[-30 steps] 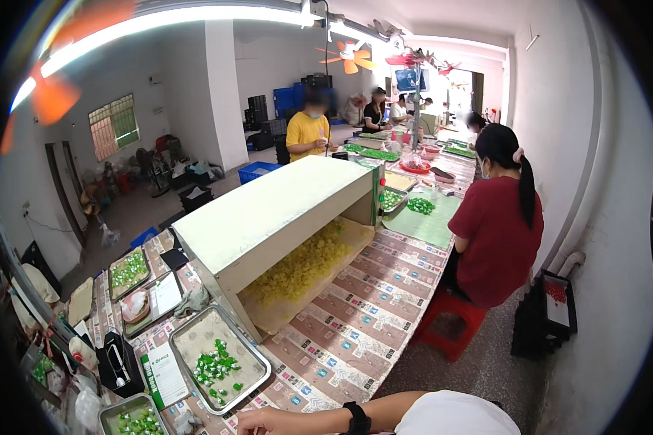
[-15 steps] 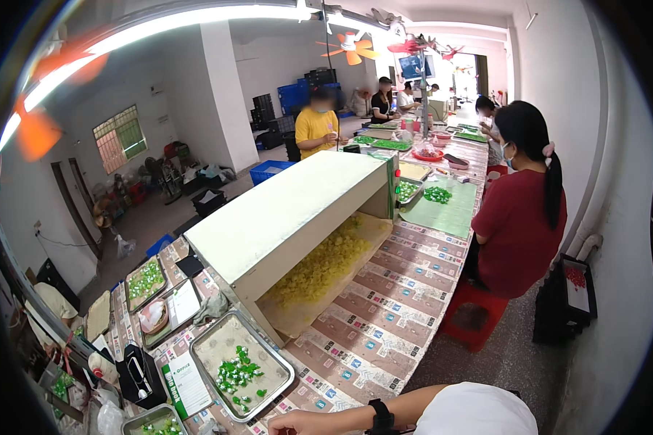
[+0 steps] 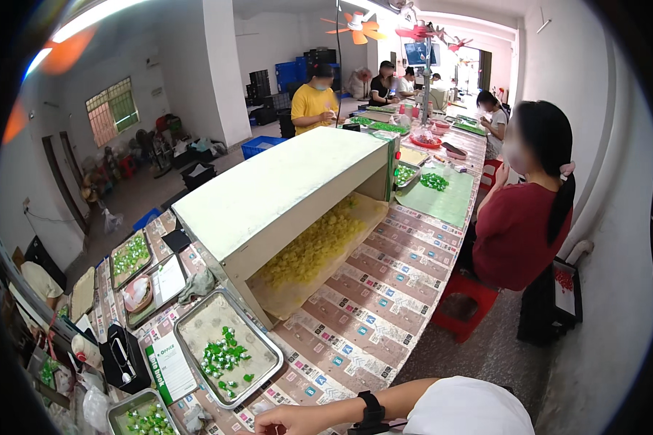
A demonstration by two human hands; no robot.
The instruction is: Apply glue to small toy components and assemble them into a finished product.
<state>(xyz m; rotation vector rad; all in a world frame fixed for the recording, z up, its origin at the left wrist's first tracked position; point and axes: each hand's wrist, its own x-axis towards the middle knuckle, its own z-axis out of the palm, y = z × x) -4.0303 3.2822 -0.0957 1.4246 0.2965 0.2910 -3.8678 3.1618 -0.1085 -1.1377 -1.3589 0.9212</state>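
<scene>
My right hand [image 3: 286,419] reaches in from the lower edge, with a black band on its wrist and a white sleeve above. Its fingers look curled together, and the picture's edge cuts them off, so what they hold, if anything, is hidden. Nearest to it is a metal tray [image 3: 272,360] on the patterned tabletop. Inside lies a loose heap of small green and silvery pieces [image 3: 223,357]. My left hand is out of view.
A pale box-like hood [image 3: 283,196] covers many yellowish pieces [image 3: 315,250] on a sheet. Left of the tray lie a green-and-white notebook [image 3: 173,366], a black holder [image 3: 123,359] and a smaller tray [image 3: 110,415]. A person in dark red [image 3: 519,210] sits at right; several others work farther back.
The view has shifted a little, moving the table things slightly left. My right hand shows more, near the tray. The person in dark red has raised a hand toward the face.
</scene>
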